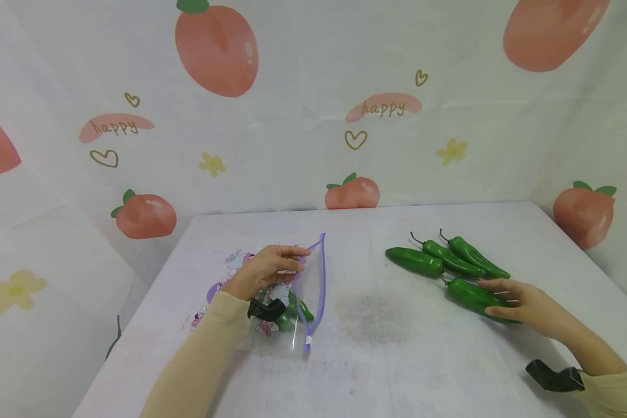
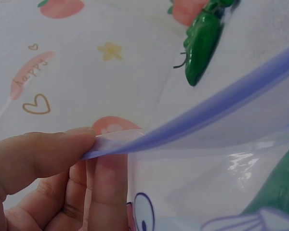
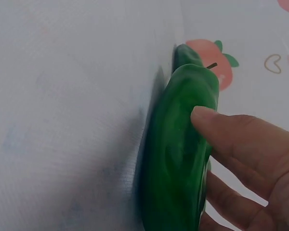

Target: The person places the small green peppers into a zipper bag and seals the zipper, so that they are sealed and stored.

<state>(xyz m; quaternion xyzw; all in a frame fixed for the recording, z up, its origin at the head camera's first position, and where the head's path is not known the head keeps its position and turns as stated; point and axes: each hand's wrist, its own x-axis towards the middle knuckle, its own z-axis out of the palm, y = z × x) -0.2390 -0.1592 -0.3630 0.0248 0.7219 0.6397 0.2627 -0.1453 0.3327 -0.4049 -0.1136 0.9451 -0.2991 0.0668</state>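
At the left, a clear zip bag printed with cartoon figures lies with its purple-edged mouth spread to the right. My left hand pinches the far part of that rim; the left wrist view shows the purple zip edge between thumb and fingers. Through the plastic shows a green pepper. Over at the right, my right hand grips the thick end of another green pepper lying on the table. The thumb presses one side of it, with the fingers partly hidden behind.
Just beyond the gripped pepper lie three more green peppers, one at the left, a middle one and one at the right. A greyish stain marks the white tablecloth between the hands. A fruit-printed sheet hangs behind the table.
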